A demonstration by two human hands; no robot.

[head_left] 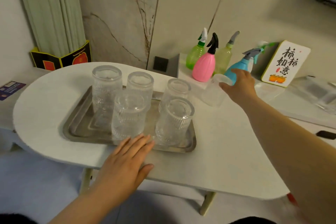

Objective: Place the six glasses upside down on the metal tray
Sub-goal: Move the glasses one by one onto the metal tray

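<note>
Tabletop (pixel 227 151) white, marble wall | left hand (pixel 125 165) flat, spread | right hand (pixel 240 87) seemingly gripping glass (pixel 216 92)

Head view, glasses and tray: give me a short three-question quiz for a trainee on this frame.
1. How many glasses stand upside down on the metal tray?
2. True or false: the right hand is at the sixth glass, which is off the tray.
3. The left hand rests: A) on a glass, B) flat at the tray's near edge, C) on the pink spray bottle.

Key: 1) five; 2) true; 3) B.
</note>
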